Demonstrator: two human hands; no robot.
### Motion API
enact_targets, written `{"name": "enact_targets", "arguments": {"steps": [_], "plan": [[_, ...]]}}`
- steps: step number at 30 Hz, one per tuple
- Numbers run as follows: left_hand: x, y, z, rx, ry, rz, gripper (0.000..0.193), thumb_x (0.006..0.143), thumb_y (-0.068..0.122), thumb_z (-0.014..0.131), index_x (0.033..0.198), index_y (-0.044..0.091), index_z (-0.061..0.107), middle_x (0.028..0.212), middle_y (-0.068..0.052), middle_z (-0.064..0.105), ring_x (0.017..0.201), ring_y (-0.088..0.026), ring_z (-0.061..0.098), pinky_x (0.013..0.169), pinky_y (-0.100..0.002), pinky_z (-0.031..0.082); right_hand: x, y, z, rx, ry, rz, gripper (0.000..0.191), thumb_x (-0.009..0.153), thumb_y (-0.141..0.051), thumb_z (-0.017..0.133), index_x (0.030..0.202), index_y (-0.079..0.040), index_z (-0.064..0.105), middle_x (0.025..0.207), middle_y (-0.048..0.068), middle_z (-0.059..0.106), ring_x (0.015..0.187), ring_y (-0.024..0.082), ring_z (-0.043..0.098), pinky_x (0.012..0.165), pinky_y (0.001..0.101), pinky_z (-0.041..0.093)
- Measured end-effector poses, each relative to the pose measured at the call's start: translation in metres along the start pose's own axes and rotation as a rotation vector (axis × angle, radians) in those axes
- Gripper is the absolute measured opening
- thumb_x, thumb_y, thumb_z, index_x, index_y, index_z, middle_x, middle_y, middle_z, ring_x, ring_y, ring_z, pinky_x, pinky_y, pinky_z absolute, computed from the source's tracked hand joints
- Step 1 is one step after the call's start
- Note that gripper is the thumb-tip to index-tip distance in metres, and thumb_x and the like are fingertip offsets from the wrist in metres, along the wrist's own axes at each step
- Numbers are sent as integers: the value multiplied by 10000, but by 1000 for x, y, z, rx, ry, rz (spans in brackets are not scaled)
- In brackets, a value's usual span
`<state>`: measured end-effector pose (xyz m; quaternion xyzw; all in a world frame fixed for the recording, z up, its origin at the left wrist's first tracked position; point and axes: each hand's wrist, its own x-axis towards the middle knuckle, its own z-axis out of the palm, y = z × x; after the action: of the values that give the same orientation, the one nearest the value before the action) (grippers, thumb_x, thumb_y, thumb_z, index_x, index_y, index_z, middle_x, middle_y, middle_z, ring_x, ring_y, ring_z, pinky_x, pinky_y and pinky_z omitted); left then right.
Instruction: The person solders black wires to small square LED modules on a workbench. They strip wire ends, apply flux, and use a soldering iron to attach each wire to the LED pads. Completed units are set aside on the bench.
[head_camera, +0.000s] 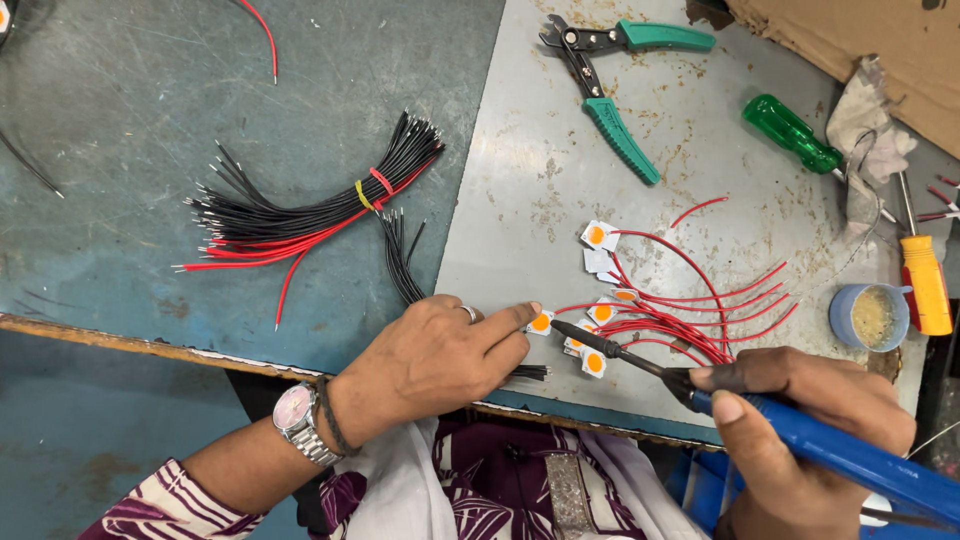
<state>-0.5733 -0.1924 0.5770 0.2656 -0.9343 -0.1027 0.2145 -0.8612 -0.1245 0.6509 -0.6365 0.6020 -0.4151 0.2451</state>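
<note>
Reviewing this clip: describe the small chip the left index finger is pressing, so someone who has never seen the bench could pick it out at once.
Start at the grey metal plate on the right of the bench, and go to the cluster of small white squares with orange centres near its front edge. The chip is the leftmost, pinned under the left hand index fingertip. Unlike its neighbours, it has no visible red wire, and the soldering iron tip points at it.

Packaging: one item, no labels, signs or screens in view.
Brown corrugated cardboard piece (870, 45) at the bench's far right corner, cut off by the top and right frame edges. Flat, plain brown, ragged torn lower edge running diagonally down to the right, a few small holes and scuffs on its face. Cannot tell whether it is a box or a loose sheet.
</note>
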Motion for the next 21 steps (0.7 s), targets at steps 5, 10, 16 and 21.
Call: {"name": "enact_targets", "arguments": {"steps": [5,10,16,21], "plan": [[-2,-2,3,16,16,-15,112,806,162,656,887,88,633,1198,-61,727,521,-195,615,533,-358,528,2,16,13,169,196,112,235,884,-78,749,1037,97,720,818,168,713,584,183,642,552,245,518],[-7,-3,4,-39,88,-2,179,745,179,712,874,78,639,1175,-56,730,519,-211,615,538,-367,535,37,46,53,375,35,9,222,1005,-48,650,1201,50,615,1117,214,724,941,245,775,805,333,656],[-18,-4,-3,-85,453,-258,226,734,144,786,902,69,655,1104,-80,696,622,-228,657,580,-353,529,48,40,72,174,-31,-42,397,933,5,692,1255,-53,467,1380,209,657,1154,260,736,924,347,620],[-9,2,-1,-46,435,-429,216,785,92,799,965,39,693,1023,-94,681,685,-300,679,616,-382,548,50,22,83,-98,-95,-117,536,837,-34,803,1245,-53,456,1388,147,659,1157,271,734,904,343,595]]}}
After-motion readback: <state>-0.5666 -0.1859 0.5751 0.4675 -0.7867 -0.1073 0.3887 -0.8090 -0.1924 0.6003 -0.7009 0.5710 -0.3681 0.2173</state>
